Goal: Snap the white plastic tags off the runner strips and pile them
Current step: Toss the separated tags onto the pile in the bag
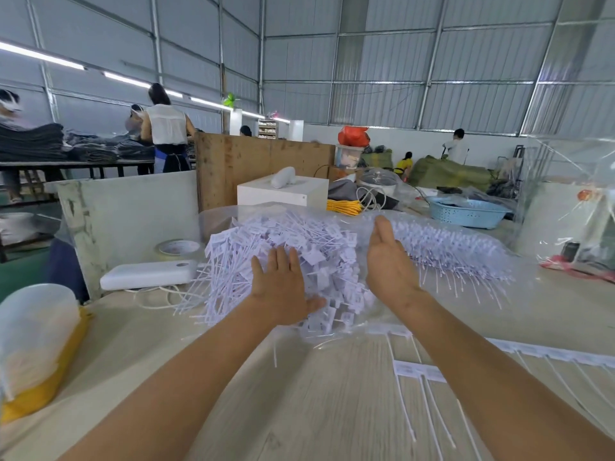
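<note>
Both hands are flat and open on the heap. Left hand lies palm down on the near-left slope of the pile of loose tags, fingers straight and spread, thumb out to the right. Right hand stands on edge against the pile's right side, fingers straight and together, palm facing left. Neither pinches anything. Reads as corralling: one hand pats down, the other walls off so snapped tags don't slide right.

Pile sits mid-table on clear plastic sheeting, tails sticking out in every direction. Right of the right hand, a second mass lies with tails lined up in rows, looks like unsnapped stock under plastic film, but can't confirm. Likely kept apart so done and undone don't mix.

Near right on the table: a runner strip with tags attached runs off to the right edge, and a short piece with two tags lies near it. Those look like next in line, close to reach.

Further out: white flat box and tape roll to the left, clear container with yellow base near left, blue basket far right. Other workers stand far back.
</note>
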